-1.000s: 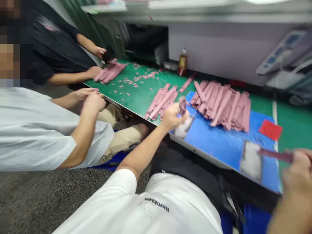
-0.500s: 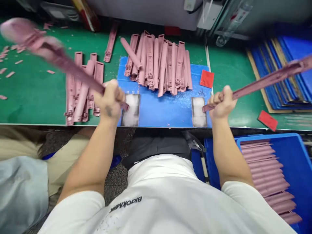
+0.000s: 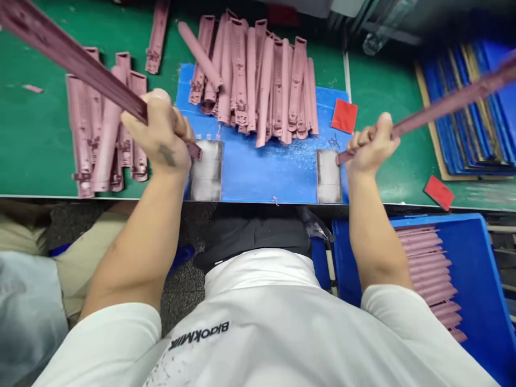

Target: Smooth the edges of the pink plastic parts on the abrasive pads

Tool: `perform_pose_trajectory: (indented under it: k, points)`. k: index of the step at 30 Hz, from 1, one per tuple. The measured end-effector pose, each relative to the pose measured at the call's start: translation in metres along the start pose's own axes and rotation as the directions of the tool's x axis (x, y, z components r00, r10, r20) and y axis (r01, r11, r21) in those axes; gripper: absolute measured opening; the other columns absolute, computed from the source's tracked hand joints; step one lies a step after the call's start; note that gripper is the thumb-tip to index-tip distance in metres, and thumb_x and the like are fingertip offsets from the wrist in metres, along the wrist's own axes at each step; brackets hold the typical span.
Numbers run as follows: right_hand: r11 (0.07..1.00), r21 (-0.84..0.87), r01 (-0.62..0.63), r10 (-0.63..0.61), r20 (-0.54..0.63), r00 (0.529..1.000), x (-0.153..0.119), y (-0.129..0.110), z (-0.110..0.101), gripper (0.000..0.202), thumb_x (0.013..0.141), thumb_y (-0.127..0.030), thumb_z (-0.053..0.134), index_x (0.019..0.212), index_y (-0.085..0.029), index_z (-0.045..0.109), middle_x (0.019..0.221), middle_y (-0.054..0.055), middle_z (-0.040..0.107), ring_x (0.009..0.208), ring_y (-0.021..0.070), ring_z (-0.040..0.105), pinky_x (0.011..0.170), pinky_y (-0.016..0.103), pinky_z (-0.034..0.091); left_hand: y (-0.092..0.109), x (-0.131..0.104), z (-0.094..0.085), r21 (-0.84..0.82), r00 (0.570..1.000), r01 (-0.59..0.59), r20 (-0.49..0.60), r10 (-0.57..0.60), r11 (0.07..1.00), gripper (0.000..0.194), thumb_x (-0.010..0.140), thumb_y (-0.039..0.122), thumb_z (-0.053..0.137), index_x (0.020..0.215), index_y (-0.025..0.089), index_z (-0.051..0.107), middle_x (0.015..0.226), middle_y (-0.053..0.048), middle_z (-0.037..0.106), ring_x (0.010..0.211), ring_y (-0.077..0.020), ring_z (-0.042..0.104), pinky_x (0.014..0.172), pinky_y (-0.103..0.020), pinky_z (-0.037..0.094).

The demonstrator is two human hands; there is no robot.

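My left hand point(image 3: 165, 129) is wrapped round a long pink plastic part point(image 3: 80, 64), which slants up to the left out of view. Its short lower end sticks out near a grey-white pad point(image 3: 206, 172). In my right hand point(image 3: 373, 142) is another long pink channel-shaped part point(image 3: 455, 102), slanting up to the right past the frame edge. The tip of that one lies over a second grey-white pad point(image 3: 328, 174). Both pads lie on a blue sheet point(image 3: 268, 177). A pile of similar pink parts point(image 3: 250, 80) rests on the sheet between and beyond my hands.
More pink parts point(image 3: 107, 129) lie left on the green table point(image 3: 36, 145). Red pieces point(image 3: 344, 115) lie at the right, near stacked blue boards point(image 3: 467, 118). A blue bin point(image 3: 475, 279) below the right edge holds rows of pink parts. Another person's sleeve point(image 3: 28, 312) shows lower left.
The view has shifted, so the table things on the left sit farther left and higher. Both hands appear higher, still gripping their pink parts; the left part's far end has left the frame.
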State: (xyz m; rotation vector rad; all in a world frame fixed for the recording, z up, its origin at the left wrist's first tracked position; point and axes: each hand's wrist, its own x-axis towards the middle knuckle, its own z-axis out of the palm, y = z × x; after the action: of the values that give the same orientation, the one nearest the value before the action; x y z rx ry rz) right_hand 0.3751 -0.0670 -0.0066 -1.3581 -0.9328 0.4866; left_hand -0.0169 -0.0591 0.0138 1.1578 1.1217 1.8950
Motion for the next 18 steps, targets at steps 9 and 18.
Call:
perform_pose_trajectory:
  k: [9,18]
  points:
    - [0.971,0.211,0.116,-0.109,-0.042,0.993,-0.004,0.005,0.003,0.067,0.12,-0.067,0.063,0.077,-0.034,0.023,0.061,-0.012,0.013,0.047,0.0084,0.015,0.044,0.027,0.021,-0.023,-0.001,-0.001,0.015,0.997,-0.053,-0.052,0.053,0.998,0.076,0.113,0.068,0.077,0.077,0.029,0.022,0.06,0.01,0.011,0.047,-0.0069,0.013,0.045,-0.031,0.016]
    - [0.996,0.088,0.032,-0.029,-0.031,0.999,-0.008,-0.001,0.003,0.076,0.116,-0.098,0.042,0.079,-0.035,0.02,0.061,-0.012,0.012,0.046,0.0119,0.017,0.043,0.032,0.023,-0.026,-0.004,0.003,0.038,0.992,-0.129,0.013,0.128,0.991,0.071,0.111,0.057,0.076,0.072,0.028,0.024,0.059,0.007,0.017,0.047,-0.0096,0.018,0.044,-0.031,0.018]
